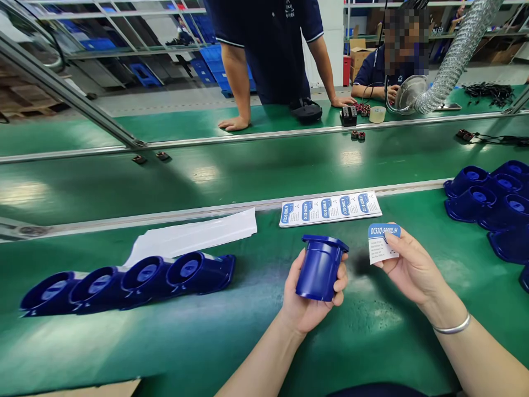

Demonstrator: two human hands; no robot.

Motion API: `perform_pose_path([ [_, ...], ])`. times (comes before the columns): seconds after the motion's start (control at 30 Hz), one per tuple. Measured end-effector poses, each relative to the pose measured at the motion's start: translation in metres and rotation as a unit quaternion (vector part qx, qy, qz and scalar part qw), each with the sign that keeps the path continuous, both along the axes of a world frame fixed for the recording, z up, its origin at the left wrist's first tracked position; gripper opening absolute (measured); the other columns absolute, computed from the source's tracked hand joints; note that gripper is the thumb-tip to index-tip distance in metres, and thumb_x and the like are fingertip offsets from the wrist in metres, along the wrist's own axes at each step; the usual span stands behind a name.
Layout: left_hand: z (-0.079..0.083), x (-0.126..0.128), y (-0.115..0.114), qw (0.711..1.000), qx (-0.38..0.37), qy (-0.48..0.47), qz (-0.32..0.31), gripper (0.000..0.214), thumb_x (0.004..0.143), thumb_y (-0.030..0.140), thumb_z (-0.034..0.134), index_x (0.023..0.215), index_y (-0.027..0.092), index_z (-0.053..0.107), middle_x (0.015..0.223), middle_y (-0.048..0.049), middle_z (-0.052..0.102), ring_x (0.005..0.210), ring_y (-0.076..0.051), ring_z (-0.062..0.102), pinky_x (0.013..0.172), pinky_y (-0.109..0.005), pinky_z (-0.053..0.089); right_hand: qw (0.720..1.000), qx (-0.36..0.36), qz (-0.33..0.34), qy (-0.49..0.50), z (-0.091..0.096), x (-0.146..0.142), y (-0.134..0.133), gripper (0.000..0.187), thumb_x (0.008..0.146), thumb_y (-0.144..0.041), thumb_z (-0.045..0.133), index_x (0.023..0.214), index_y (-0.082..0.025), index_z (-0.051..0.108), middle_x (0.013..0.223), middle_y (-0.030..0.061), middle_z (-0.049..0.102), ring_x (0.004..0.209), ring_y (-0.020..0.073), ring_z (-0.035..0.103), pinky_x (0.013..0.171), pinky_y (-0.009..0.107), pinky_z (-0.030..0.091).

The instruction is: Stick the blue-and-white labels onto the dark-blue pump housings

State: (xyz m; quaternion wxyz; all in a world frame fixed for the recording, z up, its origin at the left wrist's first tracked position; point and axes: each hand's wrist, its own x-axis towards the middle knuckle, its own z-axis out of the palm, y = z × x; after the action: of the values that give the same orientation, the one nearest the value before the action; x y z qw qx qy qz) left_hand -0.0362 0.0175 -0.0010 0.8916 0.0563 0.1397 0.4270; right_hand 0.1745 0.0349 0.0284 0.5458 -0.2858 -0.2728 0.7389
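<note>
A dark blue plastic pump housing [317, 271], shaped like a cup with a flange at its upper end, rests in my left hand [298, 300], whose fingers wrap round it from behind. To the right, my right hand [409, 263] pinches a blue and white sticker label [382, 243] between thumb and fingers. The label is apart from the housing, and its printed side faces me. Beyond both hands lies a stack of label sheets [330, 209] with several blue and white labels.
Blue housings stand in a row [146, 273] at left, beside white paper strips [198, 232]. More housings [479, 196] cluster at right. A metal rail [264, 205] crosses behind the labels. Across the bench, one person [264, 49] leans on it and another sits near a duct [454, 60].
</note>
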Motion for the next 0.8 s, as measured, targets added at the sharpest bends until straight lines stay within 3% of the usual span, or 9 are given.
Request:
perform_pose_path([
  [0.17, 0.001, 0.000, 0.000, 0.999, 0.001, 0.034, 0.010, 0.063, 0.088, 0.054, 0.065, 0.120, 0.000, 0.064, 0.089, -0.0111, 0.067, 0.070, -0.017, 0.065, 0.062, -0.028, 0.061, 0.999, 0.010, 0.010, -0.030, -0.002, -0.002, -0.001, 0.015, 0.088, -0.026, 0.081, 0.094, -0.019, 0.069, 0.080, -0.0015, 0.069, 0.066, 0.0082, 0.061, 0.062, 0.017, 0.055],
  [0.4, -0.001, 0.005, -0.002, 0.983, 0.048, 0.152, 0.090, 0.042, 0.084, 0.040, 0.073, 0.111, 0.008, 0.073, 0.103, -0.0148, 0.074, 0.088, -0.026, 0.071, 0.079, -0.039, 0.061, 0.997, 0.028, 0.014, -0.068, -0.003, -0.006, -0.006, 0.026, 0.081, -0.020, 0.087, 0.092, -0.020, 0.063, 0.078, -0.0035, 0.067, 0.067, 0.0080, 0.059, 0.062, 0.017, 0.051],
  [0.5, 0.002, 0.005, -0.002, 0.988, 0.034, 0.128, 0.080, 0.049, 0.087, 0.045, 0.068, 0.116, 0.007, 0.071, 0.102, -0.0159, 0.073, 0.087, -0.026, 0.069, 0.076, -0.037, 0.059, 0.997, 0.030, -0.001, -0.065, -0.003, -0.006, -0.007, 0.027, 0.081, -0.019, 0.087, 0.092, -0.021, 0.062, 0.079, -0.0038, 0.067, 0.068, 0.0082, 0.060, 0.065, 0.018, 0.052],
  [0.6, 0.006, 0.005, -0.002, 0.994, 0.004, 0.081, 0.071, 0.056, 0.088, 0.049, 0.065, 0.122, 0.005, 0.068, 0.099, -0.0150, 0.071, 0.089, -0.024, 0.067, 0.080, -0.035, 0.057, 0.997, 0.051, 0.042, -0.039, -0.002, -0.009, -0.010, 0.026, 0.081, -0.021, 0.086, 0.089, -0.021, 0.061, 0.084, -0.0021, 0.068, 0.076, 0.0115, 0.065, 0.072, 0.023, 0.054],
  [0.7, 0.008, 0.006, -0.003, 0.997, -0.019, 0.032, 0.066, 0.060, 0.087, 0.051, 0.063, 0.123, 0.003, 0.066, 0.094, -0.0128, 0.068, 0.088, -0.022, 0.066, 0.085, -0.034, 0.055, 0.989, 0.112, 0.101, 0.010, -0.003, -0.018, -0.016, 0.028, 0.081, -0.022, 0.086, 0.083, -0.022, 0.058, 0.082, -0.0015, 0.068, 0.088, 0.0165, 0.068, 0.087, 0.033, 0.054],
  [0.8, 0.008, 0.008, -0.005, 0.997, -0.034, -0.013, 0.061, 0.062, 0.087, 0.049, 0.062, 0.124, -0.001, 0.063, 0.092, -0.0121, 0.065, 0.079, -0.018, 0.064, 0.082, -0.030, 0.054, 0.975, 0.184, 0.119, 0.034, -0.007, -0.029, -0.023, 0.029, 0.081, -0.018, 0.086, 0.081, -0.021, 0.057, 0.078, -0.0023, 0.067, 0.094, 0.0176, 0.068, 0.104, 0.041, 0.047],
])
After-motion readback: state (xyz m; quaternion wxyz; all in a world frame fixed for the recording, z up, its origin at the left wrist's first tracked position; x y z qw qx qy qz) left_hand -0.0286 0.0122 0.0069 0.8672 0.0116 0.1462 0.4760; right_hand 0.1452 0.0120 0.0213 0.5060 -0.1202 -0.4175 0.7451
